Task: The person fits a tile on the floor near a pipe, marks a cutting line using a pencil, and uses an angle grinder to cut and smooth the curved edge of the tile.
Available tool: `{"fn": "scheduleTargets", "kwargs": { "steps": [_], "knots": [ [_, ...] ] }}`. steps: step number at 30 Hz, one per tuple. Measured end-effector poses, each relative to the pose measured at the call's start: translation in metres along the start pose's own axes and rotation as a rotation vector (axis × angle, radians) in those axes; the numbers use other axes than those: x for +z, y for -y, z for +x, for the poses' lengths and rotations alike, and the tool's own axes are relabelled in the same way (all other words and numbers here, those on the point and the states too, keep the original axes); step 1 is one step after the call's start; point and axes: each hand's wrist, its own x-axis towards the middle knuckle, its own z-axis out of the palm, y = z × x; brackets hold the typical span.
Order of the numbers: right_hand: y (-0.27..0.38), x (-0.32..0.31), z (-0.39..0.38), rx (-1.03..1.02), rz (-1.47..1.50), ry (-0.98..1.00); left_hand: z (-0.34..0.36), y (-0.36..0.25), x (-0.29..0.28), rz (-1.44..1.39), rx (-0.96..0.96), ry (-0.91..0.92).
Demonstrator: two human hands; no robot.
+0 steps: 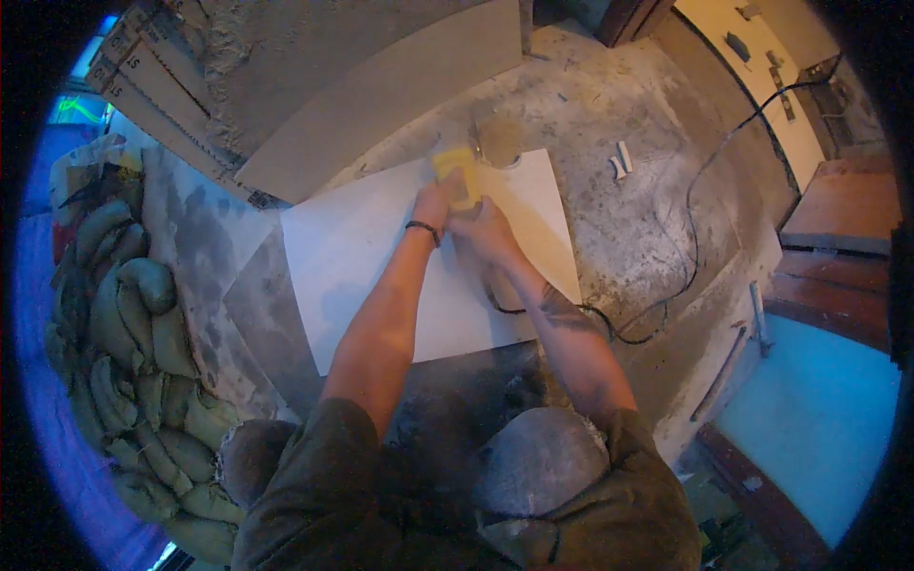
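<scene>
1. The left hand (435, 204) and right hand (484, 232) come together on a yellow corded power tool (461, 179). The left closes along its side, while the right appears clamped round its near end, where the fingers are partly hidden.
2. The tool sits over the far part of a white panel (367, 266), close to its far edge. A round tan patch (500, 140) shows just beyond; whether that is dust, a notch or a spinning disc, I cannot tell. Contact between tool and panel is also unclear.
3. The step in hand looks like cutting or grinding near that edge. The next move seems to call for a firm two-handed grip, a steady angle and a clear cord: the black cord (700, 181) loops across the floor and passes under the right forearm.
4. The panel lies flat, partly over a grey slab (257, 305), on a dusty, stained floor (609, 105). Small white offcuts (621, 162) lie to the right of the panel, apart from it.
5. Around the work, a large grey tile (381, 90) stands at the far side beside cartons (157, 90). Lumpy olive sacks (148, 324) are heaped at left; wooden boards (843, 209) and a pale blue panel (819, 419) are at right.
</scene>
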Motion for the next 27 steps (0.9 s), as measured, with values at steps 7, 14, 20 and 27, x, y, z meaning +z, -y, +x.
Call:
{"fn": "scheduleTargets", "kwargs": {
  "steps": [7, 14, 20, 27],
  "knots": [
    [-0.001, -0.005, -0.004, 0.087, 0.099, 0.105, -0.008, 0.002, 0.004, 0.063, 0.016, -0.022],
    [0.026, -0.008, -0.003, 0.192, 0.157, 0.117, 0.004, -0.001, 0.003, 0.072, -0.028, -0.048],
    [0.0, -0.004, 0.01, 0.162, 0.119, 0.09, 0.021, 0.007, -0.004, 0.154, 0.002, -0.043],
    [-0.025, -0.005, 0.022, 0.197, 0.037, 0.094, 0.018, 0.0, 0.0, 0.169, -0.013, -0.046]
  ]
}}
